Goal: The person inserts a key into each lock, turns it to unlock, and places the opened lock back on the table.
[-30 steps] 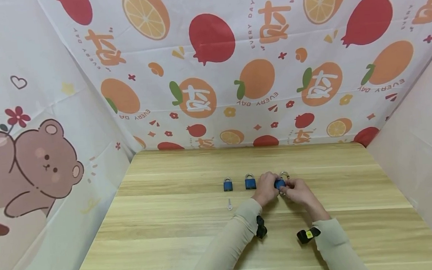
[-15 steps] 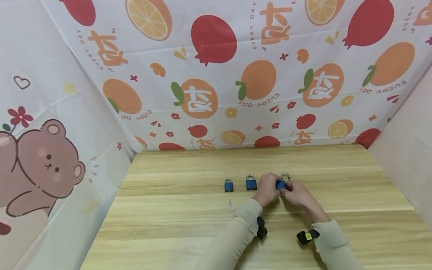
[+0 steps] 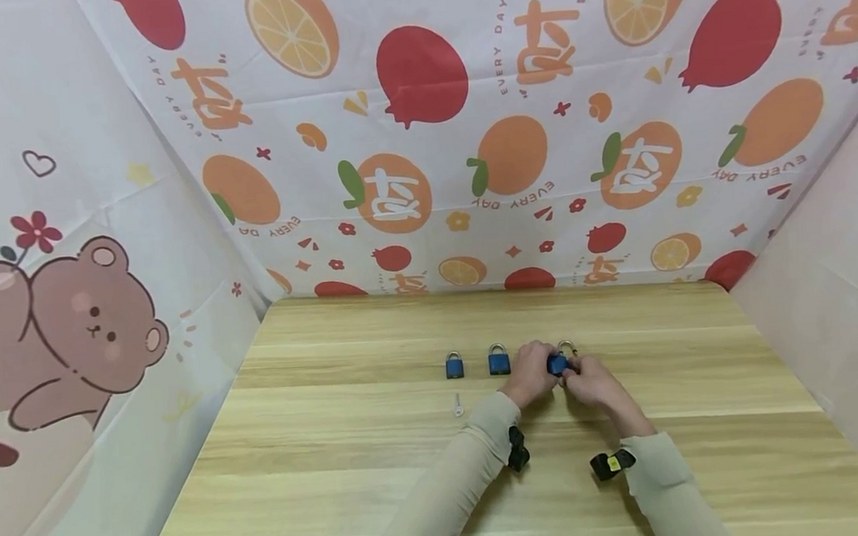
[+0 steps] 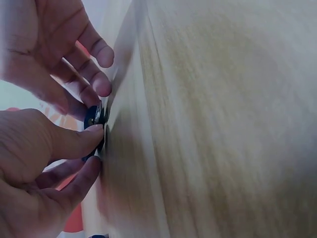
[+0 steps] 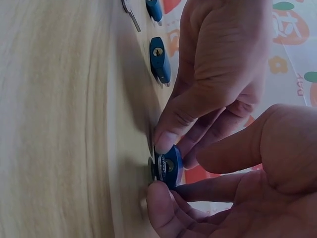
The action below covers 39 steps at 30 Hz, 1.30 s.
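Note:
A blue padlock with its keyhole end toward the person is between both hands, low over the wooden table. Its silvery shackle stands swung out at the far side. My left hand pinches the padlock, thumb on its near end. My right hand holds the opposite side, fingertips right at its edge. In the right wrist view a small silvery piece shows beside the keyhole, partly covered by the left thumb.
Left of the hands two more blue padlocks, a smaller one and a larger one, stand in line with shackles closed. A silvery key lies nearer the person, below the smaller padlock. A fruit-print cloth hangs behind the table.
Both hands stay in about the same place on the padlock, with small finger shifts. The right thumb and fingers change slightly at the near end. The other padlocks and key stay put.

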Motion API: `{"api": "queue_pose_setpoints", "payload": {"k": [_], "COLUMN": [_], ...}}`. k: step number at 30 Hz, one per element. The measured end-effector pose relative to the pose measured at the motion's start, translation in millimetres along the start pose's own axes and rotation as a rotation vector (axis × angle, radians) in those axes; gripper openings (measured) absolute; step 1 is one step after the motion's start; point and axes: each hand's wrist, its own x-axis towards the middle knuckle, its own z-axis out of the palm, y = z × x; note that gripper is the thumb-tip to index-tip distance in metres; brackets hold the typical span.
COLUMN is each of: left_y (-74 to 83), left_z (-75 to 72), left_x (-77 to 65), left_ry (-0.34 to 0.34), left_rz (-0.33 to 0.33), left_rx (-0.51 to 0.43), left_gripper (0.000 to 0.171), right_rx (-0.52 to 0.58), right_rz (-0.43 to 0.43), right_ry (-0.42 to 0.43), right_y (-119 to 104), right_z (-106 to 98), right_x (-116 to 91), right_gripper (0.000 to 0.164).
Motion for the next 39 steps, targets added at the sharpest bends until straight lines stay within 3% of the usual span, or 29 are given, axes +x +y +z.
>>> {"api": "queue_pose_setpoints", "payload": {"k": [7,18,30,39], "left_y": [-1.2,-2.3,-2.8,-13.0], "left_z": [0.3,-12.4,-31.2,-46.5], "left_x": [2.6,-2.2,-7.2,-12.4], "left_ry": [-0.032,-0.08,0.013,0.089], "left_rz": [-0.034,-0.049,-0.054,-0.059], "left_rx": [0.008,-0.07,-0.154,-0.186], "left_gripper": [0.029,0.041,0.034,0.029], "right_rx": [0.026,0.021,-0.01,-0.079], "right_rz": [0.021,0.015,-0.049,-0.131], "right_ry": [-0.025,-0.008,0.046,0.101], "right_y": [-2,-4,-13,-27], "right_z": [-3,-4,-15,-20], "right_x": [0,-4,-7,-15], "right_gripper": [0.041,0.054,0.052,0.049]}}
